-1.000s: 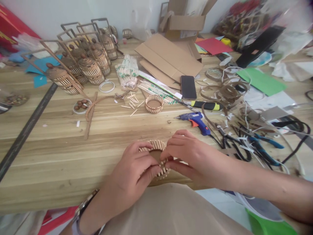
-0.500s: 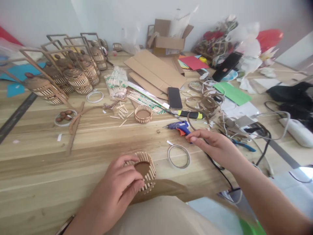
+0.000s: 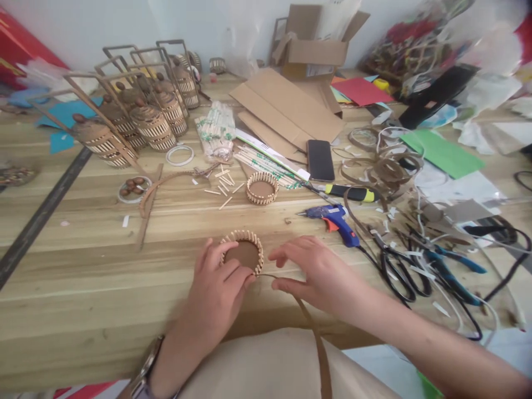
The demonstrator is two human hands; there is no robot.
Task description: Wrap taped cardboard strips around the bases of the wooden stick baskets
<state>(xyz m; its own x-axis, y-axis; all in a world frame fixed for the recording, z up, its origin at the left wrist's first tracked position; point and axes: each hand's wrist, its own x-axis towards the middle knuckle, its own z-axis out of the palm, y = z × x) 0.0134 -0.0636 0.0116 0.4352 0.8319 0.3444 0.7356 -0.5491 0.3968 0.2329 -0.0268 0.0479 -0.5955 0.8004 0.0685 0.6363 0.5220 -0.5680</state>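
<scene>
A round ring of short wooden sticks with a brown base (image 3: 243, 256) stands near the table's front edge. My left hand (image 3: 224, 277) is closed on its near left side, fingers over the rim, thumb at the near edge. From that edge a thin brown strip (image 3: 305, 313) runs right and down over my lap. Just right of the ring, my right hand (image 3: 310, 271) hovers by the strip, thumb and fingers apart, holding nothing. Beyond it lies a blue glue gun (image 3: 334, 218). A second stick ring (image 3: 262, 188) stands farther back, beside loose short sticks (image 3: 224, 183).
Several lantern-like stick cages (image 3: 153, 124) stand at back left. Cardboard (image 3: 291, 108), a phone (image 3: 320, 159) and a yellow-black cutter (image 3: 351, 193) lie behind. At right are scissors (image 3: 399, 271), pliers (image 3: 453, 271), coiled strips (image 3: 390, 166) and cords. A ring of brown beads (image 3: 135, 188) is at left.
My right hand has let go of the glue gun's handle and moved left, close to the stick ring. My left hand still holds the ring. The view has shifted, showing the scissors.
</scene>
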